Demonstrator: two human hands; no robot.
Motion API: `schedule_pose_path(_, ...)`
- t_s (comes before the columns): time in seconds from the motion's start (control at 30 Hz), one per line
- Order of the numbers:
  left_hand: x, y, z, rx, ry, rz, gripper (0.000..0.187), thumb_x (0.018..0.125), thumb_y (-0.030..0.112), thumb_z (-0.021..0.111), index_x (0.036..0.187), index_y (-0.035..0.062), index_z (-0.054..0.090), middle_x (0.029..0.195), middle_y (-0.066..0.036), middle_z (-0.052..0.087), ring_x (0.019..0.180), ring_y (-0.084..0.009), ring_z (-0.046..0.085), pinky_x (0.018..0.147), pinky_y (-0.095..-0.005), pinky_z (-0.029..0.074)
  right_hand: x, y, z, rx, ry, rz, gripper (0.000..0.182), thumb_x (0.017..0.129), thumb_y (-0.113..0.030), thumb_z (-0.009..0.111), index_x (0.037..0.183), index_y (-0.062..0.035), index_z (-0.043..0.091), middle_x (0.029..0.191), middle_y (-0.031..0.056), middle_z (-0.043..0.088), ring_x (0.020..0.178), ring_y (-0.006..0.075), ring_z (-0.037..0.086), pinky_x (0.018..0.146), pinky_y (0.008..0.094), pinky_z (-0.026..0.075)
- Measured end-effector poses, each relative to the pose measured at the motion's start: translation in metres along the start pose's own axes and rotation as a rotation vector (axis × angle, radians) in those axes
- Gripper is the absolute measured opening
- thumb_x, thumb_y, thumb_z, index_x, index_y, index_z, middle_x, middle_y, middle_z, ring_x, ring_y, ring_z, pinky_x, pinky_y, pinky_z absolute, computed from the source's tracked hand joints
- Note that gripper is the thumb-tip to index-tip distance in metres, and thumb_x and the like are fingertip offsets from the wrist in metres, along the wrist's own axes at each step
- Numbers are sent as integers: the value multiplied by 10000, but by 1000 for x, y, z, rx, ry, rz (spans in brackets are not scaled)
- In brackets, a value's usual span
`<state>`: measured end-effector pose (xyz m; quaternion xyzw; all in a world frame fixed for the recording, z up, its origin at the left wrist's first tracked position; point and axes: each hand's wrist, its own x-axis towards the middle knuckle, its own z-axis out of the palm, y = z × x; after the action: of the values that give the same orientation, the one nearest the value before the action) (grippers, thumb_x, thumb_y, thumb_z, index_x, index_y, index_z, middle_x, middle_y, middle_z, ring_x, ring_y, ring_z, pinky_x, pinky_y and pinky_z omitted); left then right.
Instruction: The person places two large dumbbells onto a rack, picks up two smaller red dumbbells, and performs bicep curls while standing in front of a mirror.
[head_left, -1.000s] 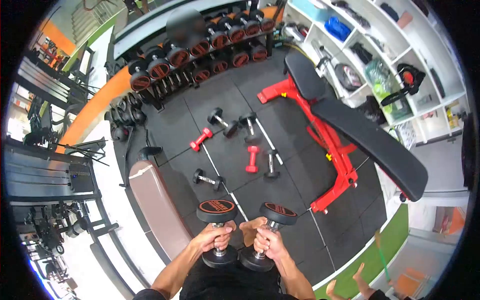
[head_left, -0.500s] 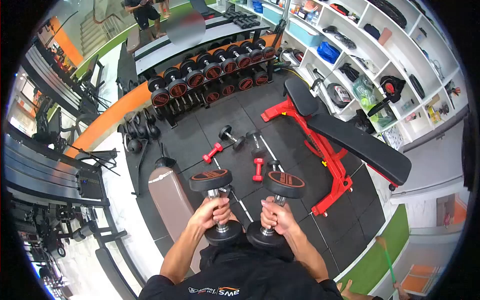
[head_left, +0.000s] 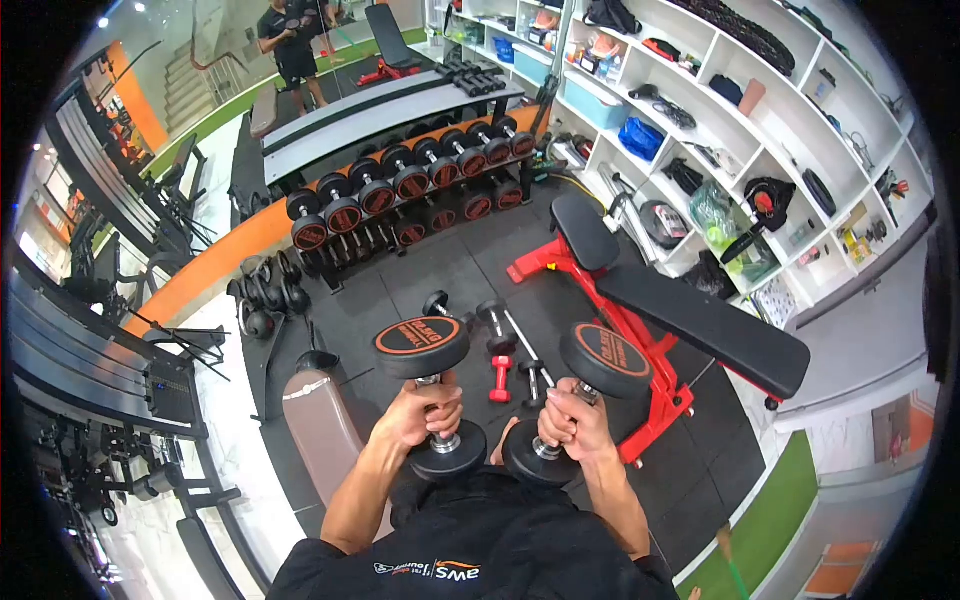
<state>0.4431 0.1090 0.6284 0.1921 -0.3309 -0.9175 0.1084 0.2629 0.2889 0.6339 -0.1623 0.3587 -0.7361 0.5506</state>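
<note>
My left hand [head_left: 424,411] is wrapped round the chrome handle of a black dumbbell [head_left: 421,347] with an orange-ringed end plate. The dumbbell stands nearly upright in front of my chest, its lower head close to my shirt. Opposite it, my right hand [head_left: 575,420] grips a matching dumbbell [head_left: 606,360], whose top leans outward to the right. The two weights are apart. Below them on the floor are a small red dumbbell [head_left: 500,379] and a black one with a chrome handle [head_left: 495,325].
A dumbbell rack [head_left: 410,185] stands ahead, below a mirror. To the right are a red-framed bench [head_left: 705,325] and white shelves [head_left: 725,60] full of gear. A brown bench pad [head_left: 322,430] lies at my left, with kettlebells [head_left: 270,290] beyond it.
Both dumbbells have risen a little, and the right one has moved outward and tilted to the right. My view has shifted, showing more of the mirror. Both hands keep their grip.
</note>
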Motion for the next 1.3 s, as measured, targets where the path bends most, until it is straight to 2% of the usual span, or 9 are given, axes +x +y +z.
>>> schedule_pose_path(0.2,56,11,33,12,-70,59,286,860,44,565,657,120,379,440,-5,321,355,-126,338,389,-318,314,24,-57,-32,-7,-98,-38,342,943,-53,485,633,-134,366,429,-12,317,325,105,306,372,300,337)
schedule_pose_path(0.43,90,7,58,2,43,117,200,866,14,556,727,98,440,455,-6,335,359,-116,325,402,-299,326,56,-93,-66,74,-165,-2,304,932,-44,531,659,-103,411,451,-15,328,343,98,312,390,287,355)
schedule_pose_path(0.6,110,13,48,-51,104,123,153,871,12,567,774,89,477,464,-8,344,365,-115,336,409,-299,329,91,-105,-83,53,-207,41,279,934,-42,490,677,-117,411,444,-11,324,334,103,302,386,299,350)
schedule_pose_path(0.7,124,21,37,-55,143,161,112,873,17,569,809,82,504,464,-10,351,363,-116,346,410,-301,335,117,-109,-85,8,-231,42,270,937,-42,468,687,-126,409,445,-11,321,334,107,301,385,303,348)
schedule_pose_path(0.8,140,33,20,6,152,174,171,884,36,551,769,106,446,451,-12,335,367,-141,359,415,-321,346,148,-112,-83,-10,-230,41,265,938,-43,469,692,-123,411,450,-10,323,339,109,307,389,301,352)
schedule_pose_path(0.83,147,35,10,-19,140,179,116,891,41,555,815,86,480,459,-11,339,372,-146,363,427,-318,359,159,-112,-82,-12,-224,42,263,938,-44,469,694,-122,411,451,-10,325,340,109,309,391,300,354)
schedule_pose_path(0.93,165,57,-7,8,190,191,212,892,81,608,704,59,512,458,-4,371,366,-116,366,448,-298,383,201,-108,-80,-23,-243,61,269,939,-43,473,689,-117,407,454,-8,325,342,111,313,395,302,361)
schedule_pose_path(0.97,173,60,-28,29,150,196,70,896,58,572,880,63,504,471,-9,346,377,-143,365,440,-313,377,216,-107,-75,-44,-225,67,275,938,-42,480,684,-117,404,454,-8,325,342,111,313,393,301,361)
schedule_pose_path(1.3,215,191,-125,19,248,130,226,893,85,634,709,51,508,469,-10,375,387,-124,385,448,-297,389,383,-91,0,-168,-101,123,331,918,-38,531,640,-121,371,443,-7,319,337,110,320,381,293,355)
